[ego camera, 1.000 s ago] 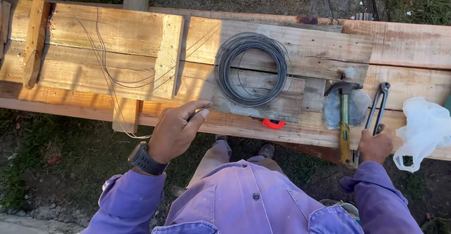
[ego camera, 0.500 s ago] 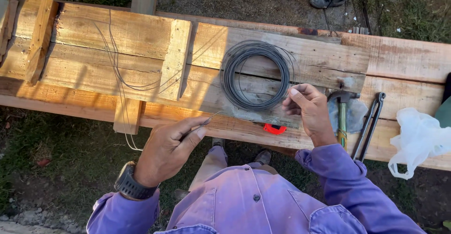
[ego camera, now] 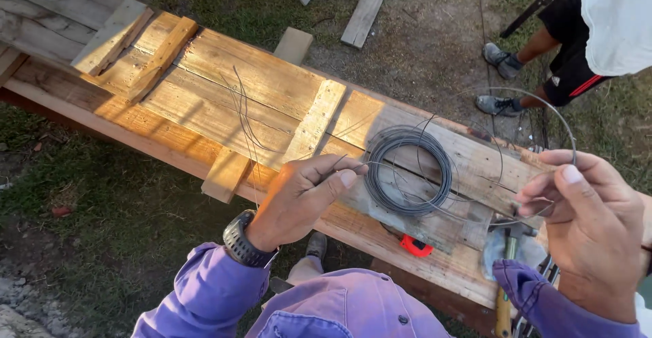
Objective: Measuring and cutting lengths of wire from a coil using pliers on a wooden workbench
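wire coil (ego camera: 407,170) flat on plank bench (ego camera: 272,80), centre | left hand (ego camera: 302,199) pinches strand at coil's 9 o'clock | right hand (ego camera: 584,209) pinches loose loop at 3 o'clock | thin, light, springy; likely tangles, grip near ends

Purple long-sleeved shirt (ego camera: 353,311), rumpled cuffs, black wristwatch (ego camera: 241,239) on left wrist

On the plank bench (ego camera: 272,80): one wire coil (ego camera: 407,172), one hammer (ego camera: 504,270), one orange tape measure (ego camera: 414,246) (at the near edge), and two hands (left (ego camera: 302,195), right (ego camera: 587,222)).
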